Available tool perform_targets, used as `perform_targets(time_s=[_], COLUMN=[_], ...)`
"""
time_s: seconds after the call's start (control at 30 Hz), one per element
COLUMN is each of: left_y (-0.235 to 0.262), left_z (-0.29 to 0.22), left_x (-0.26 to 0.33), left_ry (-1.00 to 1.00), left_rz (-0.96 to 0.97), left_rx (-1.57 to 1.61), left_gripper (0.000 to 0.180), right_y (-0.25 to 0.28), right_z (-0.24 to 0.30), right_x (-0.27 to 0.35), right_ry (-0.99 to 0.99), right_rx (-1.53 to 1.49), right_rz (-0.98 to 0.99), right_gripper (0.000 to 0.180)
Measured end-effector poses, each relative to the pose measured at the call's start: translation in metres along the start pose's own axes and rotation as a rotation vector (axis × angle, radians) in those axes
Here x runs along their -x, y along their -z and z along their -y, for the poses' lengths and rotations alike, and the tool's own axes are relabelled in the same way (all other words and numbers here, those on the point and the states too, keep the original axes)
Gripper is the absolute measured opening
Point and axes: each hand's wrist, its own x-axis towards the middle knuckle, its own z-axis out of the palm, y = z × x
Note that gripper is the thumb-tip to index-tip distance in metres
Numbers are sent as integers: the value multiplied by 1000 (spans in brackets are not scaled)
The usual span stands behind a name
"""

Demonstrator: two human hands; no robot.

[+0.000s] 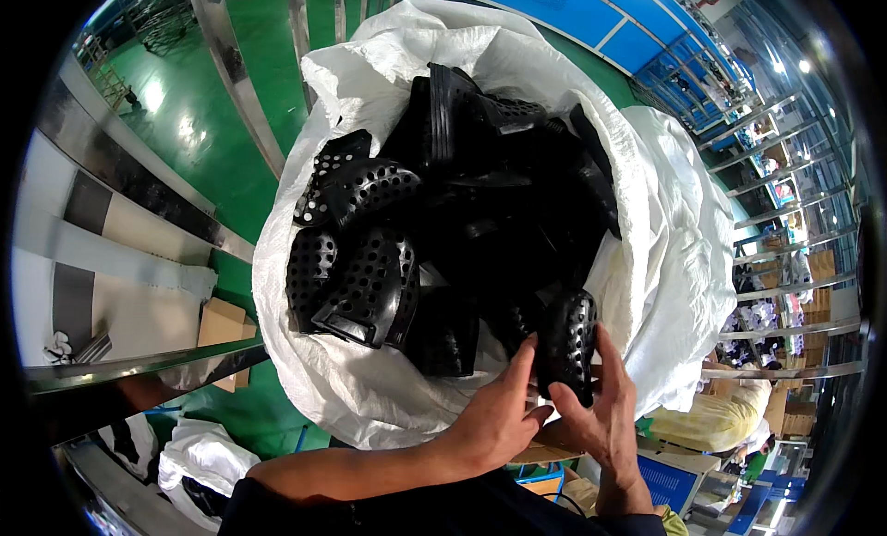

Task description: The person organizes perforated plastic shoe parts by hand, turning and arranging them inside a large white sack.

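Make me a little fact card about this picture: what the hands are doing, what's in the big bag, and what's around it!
Left hand: left hand touches the lower edge of a black perforated shoe piece
Right hand: right hand grips the same piece from the right
Bag: large white sack, open at the top
Contents: a pile of black perforated shoe parts
Floor: green floor
Nearby: cardboard box left of the sack; metal rail beside it
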Motion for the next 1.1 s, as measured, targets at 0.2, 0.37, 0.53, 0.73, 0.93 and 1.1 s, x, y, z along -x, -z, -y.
perform_targets(time_s=[0.2, 0.37, 0.53, 0.73, 0.93, 1.1], left_y=[3, -5, 32, 110, 120, 116], left_z=[30, 67, 8, -28, -25, -32], left_x=[-19, -14, 28, 75, 61, 43], left_ry=[-89, -271, -293, -106, -221, -315], left_rz=[163, 43, -34, -889, -764, -494], left_rx=[-782, -858, -878, -1142, -1219, -1278], left_gripper=[46, 39, 38, 66, 52, 36], right_y=[-28, -52, -18, -53, -98, -92], right_z=[-56, -49, -15, 53, 28, 20], right_x=[-48, -46, -43, -50, -47, -30], right_ry=[297, 305, 492, 278, 452, 387], right_rx=[578, 674, 653, -125, 129, -42], right_rz=[-13, -14, -31, 233, 167, 173], right_gripper=[72, 68, 71, 59, 58, 55])
